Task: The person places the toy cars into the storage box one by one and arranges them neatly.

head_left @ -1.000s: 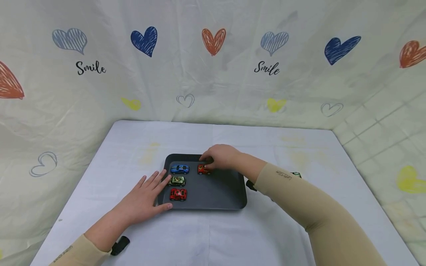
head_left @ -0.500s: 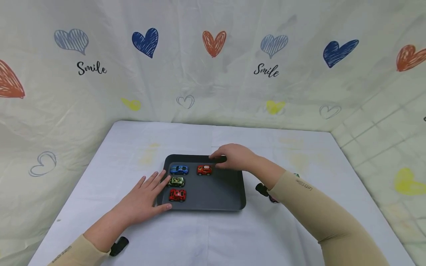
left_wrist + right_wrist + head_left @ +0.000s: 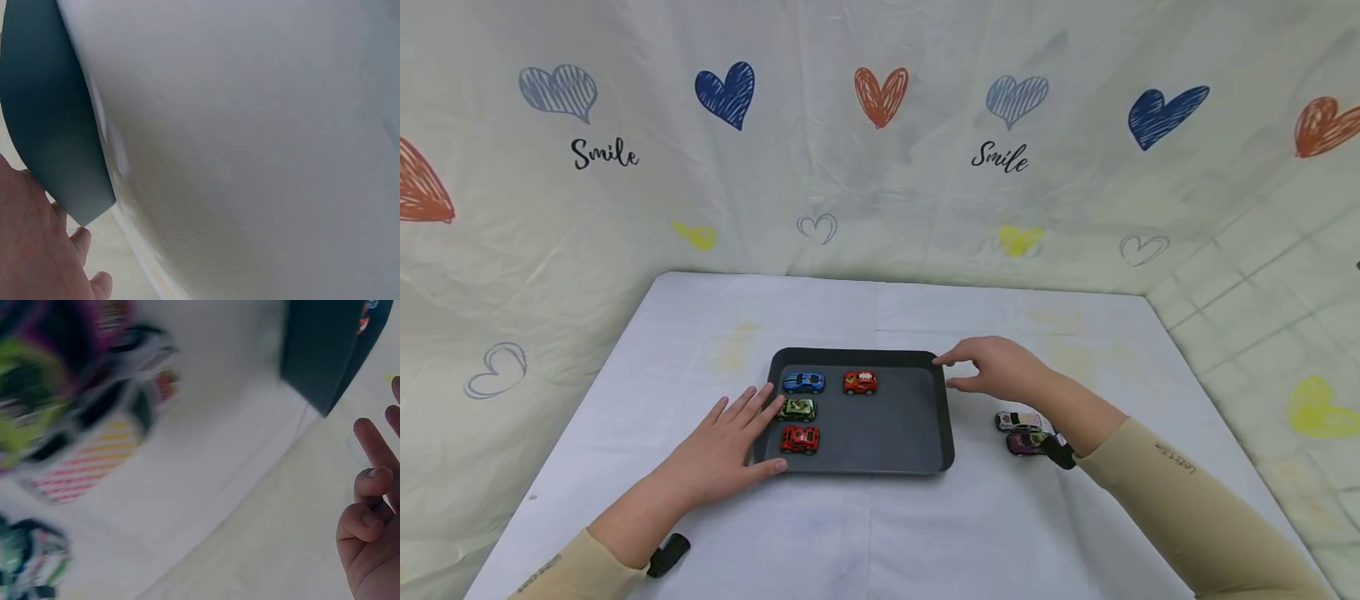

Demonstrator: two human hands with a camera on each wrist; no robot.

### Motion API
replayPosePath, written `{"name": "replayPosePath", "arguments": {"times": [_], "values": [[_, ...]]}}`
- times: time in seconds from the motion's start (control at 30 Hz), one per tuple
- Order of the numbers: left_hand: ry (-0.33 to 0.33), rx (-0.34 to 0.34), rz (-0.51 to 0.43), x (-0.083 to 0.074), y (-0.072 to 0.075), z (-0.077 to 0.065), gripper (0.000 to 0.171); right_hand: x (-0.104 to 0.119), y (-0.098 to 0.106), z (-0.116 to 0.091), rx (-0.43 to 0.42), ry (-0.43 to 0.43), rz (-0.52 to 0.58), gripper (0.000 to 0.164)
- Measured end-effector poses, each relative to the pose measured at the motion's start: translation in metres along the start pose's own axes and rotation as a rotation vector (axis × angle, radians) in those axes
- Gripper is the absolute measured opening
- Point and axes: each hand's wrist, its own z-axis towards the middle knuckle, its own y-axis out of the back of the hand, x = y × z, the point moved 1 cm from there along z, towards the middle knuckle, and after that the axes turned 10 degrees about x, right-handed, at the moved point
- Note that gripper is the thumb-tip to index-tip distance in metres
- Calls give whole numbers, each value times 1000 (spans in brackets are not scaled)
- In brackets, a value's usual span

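A dark grey tray (image 3: 887, 458) lies on the table with several toy cars in it. Down its left side stand a blue car (image 3: 804, 383), a green car (image 3: 800, 409) and a red car (image 3: 801, 440). A red car with a white-marked roof (image 3: 860, 383) sits near the far edge's middle. My left hand (image 3: 730, 450) rests spread over the tray's left rim, fingertips beside the green car. My right hand (image 3: 1000, 367) is just outside the right rim, holding nothing, its thumb and forefinger apart.
Right of the tray, a white car (image 3: 1018, 421) and a purple car (image 3: 1026, 443) stand side by side, partly behind the right wrist's black strap. A green-and-white car (image 3: 37, 556) shows in the right wrist view. A patterned cloth (image 3: 880, 183) hangs behind the table.
My right hand has let go of the red car with the white-marked roof and moved right, out of the tray. That car stays in place. My left hand has not moved.
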Motion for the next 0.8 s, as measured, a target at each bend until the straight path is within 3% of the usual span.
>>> {"name": "replayPosePath", "arguments": {"times": [0.4, 0.6, 0.8], "values": [[13, 21, 7, -2, 2, -1, 93, -47, -19, -57, 90, -117, 4, 37], [19, 25, 9, -3, 3, -1, 93, -54, -19, -76, 97, -124, -6, 34], [20, 28, 9, -3, 2, 0, 93, -57, -18, -82, 103, -115, 13, 33]]}}
